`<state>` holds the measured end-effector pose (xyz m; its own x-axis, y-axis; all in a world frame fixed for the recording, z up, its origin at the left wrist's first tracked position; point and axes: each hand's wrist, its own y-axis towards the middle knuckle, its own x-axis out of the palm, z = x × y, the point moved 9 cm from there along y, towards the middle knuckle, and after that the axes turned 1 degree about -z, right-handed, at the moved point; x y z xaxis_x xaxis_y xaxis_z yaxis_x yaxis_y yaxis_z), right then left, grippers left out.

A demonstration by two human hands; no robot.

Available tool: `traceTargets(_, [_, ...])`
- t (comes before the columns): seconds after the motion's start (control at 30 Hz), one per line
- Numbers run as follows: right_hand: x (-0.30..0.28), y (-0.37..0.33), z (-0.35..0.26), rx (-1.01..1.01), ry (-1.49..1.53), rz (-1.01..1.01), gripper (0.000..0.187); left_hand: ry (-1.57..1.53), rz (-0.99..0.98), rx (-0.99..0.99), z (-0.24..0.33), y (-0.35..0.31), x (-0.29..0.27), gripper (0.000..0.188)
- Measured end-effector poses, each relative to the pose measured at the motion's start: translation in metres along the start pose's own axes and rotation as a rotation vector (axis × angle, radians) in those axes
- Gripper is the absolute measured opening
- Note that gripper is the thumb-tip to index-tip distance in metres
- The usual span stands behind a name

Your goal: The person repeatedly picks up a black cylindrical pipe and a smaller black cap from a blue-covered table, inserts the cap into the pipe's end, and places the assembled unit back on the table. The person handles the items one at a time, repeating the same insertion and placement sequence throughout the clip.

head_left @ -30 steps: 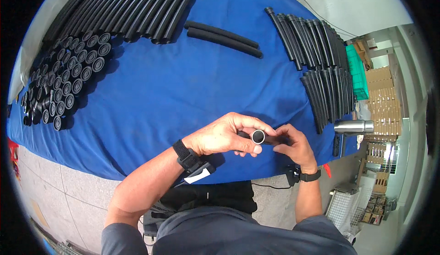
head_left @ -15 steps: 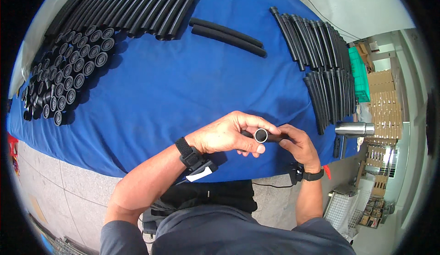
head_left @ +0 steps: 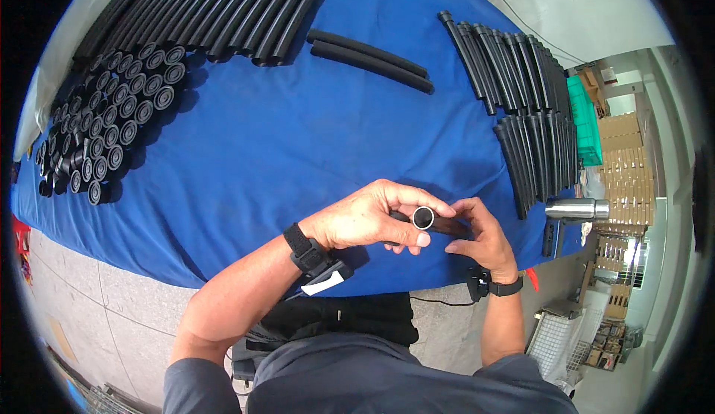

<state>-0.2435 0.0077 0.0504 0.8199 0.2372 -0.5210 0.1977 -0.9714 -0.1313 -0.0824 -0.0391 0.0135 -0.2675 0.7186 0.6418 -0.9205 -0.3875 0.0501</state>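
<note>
My left hand is closed around a black tube, whose open round end with a pale metal rim points up at me. To the right of that rim, a dark length of what looks like the same tube reaches toward my right hand. The right thumb and fingers are spread apart on either side of this dark part, not gripping it. Whether a fingertip still touches it, I cannot tell. Both hands are over the front edge of the blue-covered table.
Rows of black tubes lie at the far left, with many round black ringed caps before them. Two black foam sleeves lie at the back. More tubes, a silver cylinder and a green crate are at right.
My right thumb has dropped away from the tube and the right fingers have opened. My left hand and the tube in it have hardly moved.
</note>
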Motion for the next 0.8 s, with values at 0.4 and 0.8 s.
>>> traceTargets(0.4, [0.009, -0.007, 0.021, 0.099, 0.177, -0.106, 0.037, 0.009, 0.016, 0.029, 0.003, 0.001, -0.002, 0.052])
traceTargets(0.8, [0.032, -0.005, 0.056, 0.466, 0.714, 0.023, 0.036, -0.613, 0.26, 0.273, 0.007, 0.0, -0.047, 0.023])
